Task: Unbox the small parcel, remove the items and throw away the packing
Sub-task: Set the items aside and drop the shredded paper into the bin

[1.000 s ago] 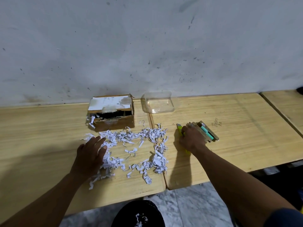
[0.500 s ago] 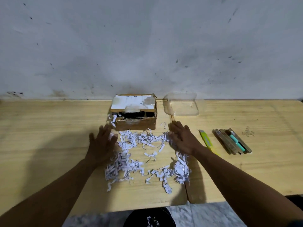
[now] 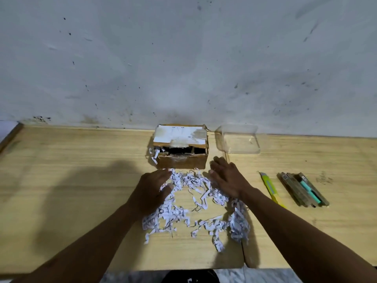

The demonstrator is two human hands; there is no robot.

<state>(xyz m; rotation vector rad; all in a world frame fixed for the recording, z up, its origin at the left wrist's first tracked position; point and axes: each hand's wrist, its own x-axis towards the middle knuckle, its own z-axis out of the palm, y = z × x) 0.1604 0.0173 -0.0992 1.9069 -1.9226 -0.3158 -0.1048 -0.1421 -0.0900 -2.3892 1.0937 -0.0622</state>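
A small brown cardboard box (image 3: 181,160) with a white label stands open by the wall, a few paper shreds hanging from its left side. White shredded paper (image 3: 195,203) is strewn over the table in front of it. My left hand (image 3: 152,190) lies flat on the left edge of the shreds, fingers spread. My right hand (image 3: 227,177) rests flat on the right edge of the pile, fingers apart. Several boxed items, one with a teal insert (image 3: 304,189), lie in a row to the right.
A clear plastic container (image 3: 237,140) stands right of the box. A yellow utility knife (image 3: 270,188) lies between my right hand and the boxed items. The wooden table (image 3: 71,180) has a seam below the shreds. A black bin (image 3: 189,277) sits under the front edge.
My right hand left the boxed items and came left onto the shreds. Both hands have drawn closer together across the paper. The camera turned left.
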